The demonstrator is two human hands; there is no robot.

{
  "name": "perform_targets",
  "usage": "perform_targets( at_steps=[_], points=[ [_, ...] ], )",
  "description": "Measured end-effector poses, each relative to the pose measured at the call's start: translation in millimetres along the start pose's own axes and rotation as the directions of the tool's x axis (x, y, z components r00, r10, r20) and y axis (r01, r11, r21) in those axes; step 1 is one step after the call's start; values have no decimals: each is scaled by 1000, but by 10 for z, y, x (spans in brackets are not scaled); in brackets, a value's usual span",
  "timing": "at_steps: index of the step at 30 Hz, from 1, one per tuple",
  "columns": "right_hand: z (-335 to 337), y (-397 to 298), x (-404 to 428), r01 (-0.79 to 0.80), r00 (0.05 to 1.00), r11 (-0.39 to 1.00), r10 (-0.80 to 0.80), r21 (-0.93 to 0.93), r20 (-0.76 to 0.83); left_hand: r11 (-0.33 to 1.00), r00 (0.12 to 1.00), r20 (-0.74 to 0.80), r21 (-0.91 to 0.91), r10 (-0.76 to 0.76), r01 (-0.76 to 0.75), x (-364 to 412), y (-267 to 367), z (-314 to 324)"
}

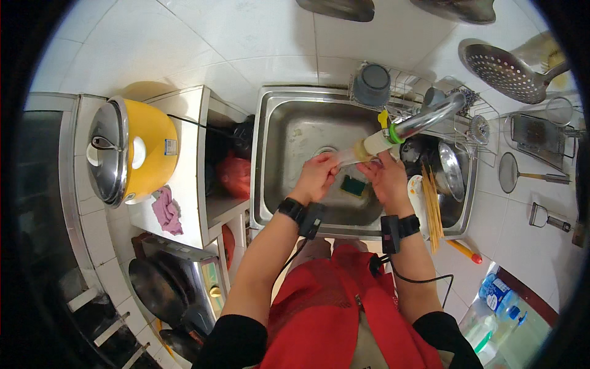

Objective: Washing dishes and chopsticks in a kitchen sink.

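Both my hands are over a steel sink (295,110), just below the outlet of a faucet (426,117) with a white end piece and a green ring. The fingers of my left hand (318,175) are curled at a see-through streak by the outlet; I cannot tell whether it is water or clear plastic. My right hand (389,182) is under the outlet, palm turned inward, its fingers partly hidden. Whether it grips something small is unclear. A dark green scouring sponge (353,186) lies on the sink floor between my wrists.
Wooden chopsticks (432,207), a white dish (415,189) and a metal bowl (451,170) sit at the sink's right. A wire rack (405,83) holds a grey cup (374,83). At left stand a yellow rice cooker (154,152) and a pink cloth (167,212). Utensils hang at right.
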State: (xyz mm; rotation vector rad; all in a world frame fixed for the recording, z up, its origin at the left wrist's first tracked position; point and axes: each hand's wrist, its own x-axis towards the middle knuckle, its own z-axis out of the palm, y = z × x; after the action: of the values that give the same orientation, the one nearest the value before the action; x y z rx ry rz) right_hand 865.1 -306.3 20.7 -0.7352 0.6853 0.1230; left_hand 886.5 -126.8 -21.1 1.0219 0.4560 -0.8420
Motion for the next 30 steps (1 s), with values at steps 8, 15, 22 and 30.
perform_targets(
  at_steps=[8,15,22,30],
  points=[
    [-110,-124,-24,103,993,994,-101,-36,57,668,830,147,526,538,-526,320,-187,237],
    [172,305,209,124,990,804,-64,-581,124,822,965,201,510,171,-252,-224,-45,-323],
    [302,370,87,83,957,903,45,-421,286,861,966,31,447,255,-242,-427,18,-526],
    [307,450,-102,-18,985,1000,15,21,171,17,535,312,853,785,-522,-426,38,-325]
  ],
)
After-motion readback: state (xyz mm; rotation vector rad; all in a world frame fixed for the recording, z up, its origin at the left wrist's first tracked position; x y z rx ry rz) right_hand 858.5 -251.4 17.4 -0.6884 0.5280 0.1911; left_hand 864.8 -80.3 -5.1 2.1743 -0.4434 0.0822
